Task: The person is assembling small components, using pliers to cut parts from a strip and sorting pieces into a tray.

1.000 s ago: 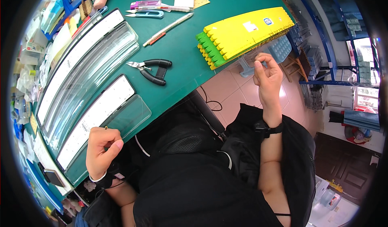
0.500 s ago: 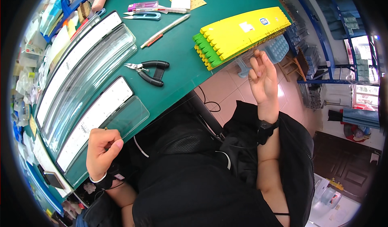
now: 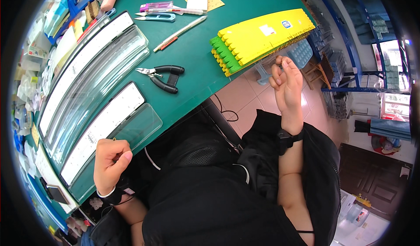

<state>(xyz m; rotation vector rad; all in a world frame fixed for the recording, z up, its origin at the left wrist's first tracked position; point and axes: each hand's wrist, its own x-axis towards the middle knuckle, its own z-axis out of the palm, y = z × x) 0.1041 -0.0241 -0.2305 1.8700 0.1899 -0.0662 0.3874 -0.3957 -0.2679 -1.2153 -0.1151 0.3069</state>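
Note:
My left hand [image 3: 110,165] is curled into a fist at the table's near left edge, beside a long white card [image 3: 105,132] in a transparent case. A tiny gold-coloured bit shows at the top of the fist, but what the fingers hold is hidden. My right hand [image 3: 288,86] is raised off the table's right side with thumb and fingertips pinched together. Anything between them is too small to make out. Close beyond those fingertips lies a stack of yellow and green notched foam strips [image 3: 262,36].
On the green table [image 3: 197,66] lie black-handled nippers [image 3: 165,79], blue thread snips [image 3: 157,17], a white pen [image 3: 181,32] and a red stick [image 3: 168,43]. More long transparent cases [image 3: 100,75] lie left. A blue-framed shelf [image 3: 354,82] stands at the right.
My right hand has shifted very slightly, its fingers curling a little more. The left fist keeps its place. The whole view has moved a touch.

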